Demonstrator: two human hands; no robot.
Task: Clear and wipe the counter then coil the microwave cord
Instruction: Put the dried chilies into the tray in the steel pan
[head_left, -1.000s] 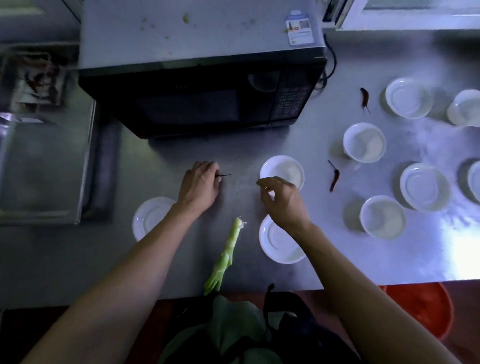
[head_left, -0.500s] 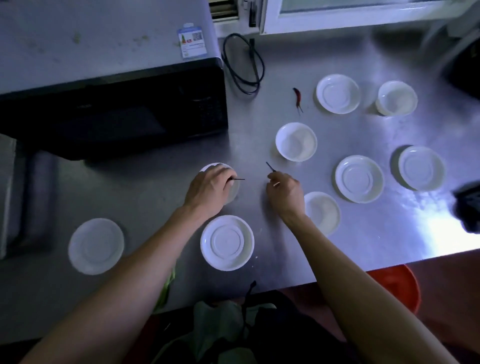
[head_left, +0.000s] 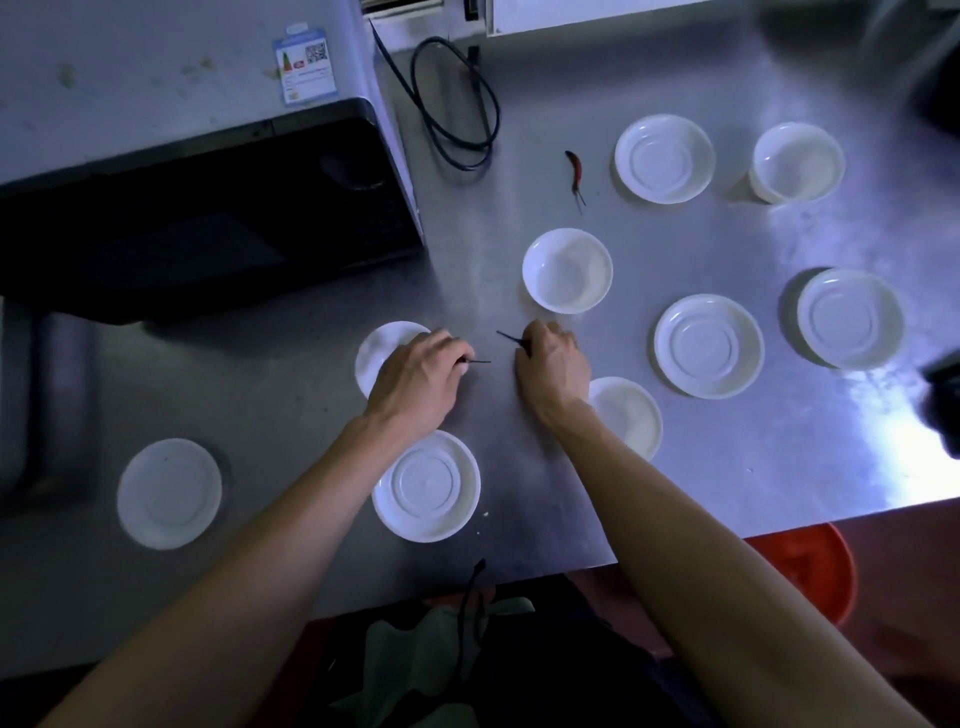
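Note:
My left hand (head_left: 415, 384) is curled round a small dark thing, only its thin stem (head_left: 480, 361) poking out to the right. My right hand (head_left: 553, 369) grips a chili, whose dark stem (head_left: 506, 336) sticks out to the left. Both hands rest low on the steel counter (head_left: 727, 467), a short gap between them. A loose red chili (head_left: 574, 166) lies farther back. The black microwave (head_left: 208, 208) stands at the left, and its black cord (head_left: 452, 104) lies in a loose loop beside it.
Several white saucers and small bowls are scattered on the counter, among them a bowl (head_left: 567, 270) just behind my right hand and a saucer (head_left: 426, 486) under my left forearm. An orange bucket (head_left: 800, 571) stands below the front edge.
My right hand has picked up the chili that lay right of the saucers a second ago. The view swung right, away from the green vegetable stalk. Both hands have stayed close together since.

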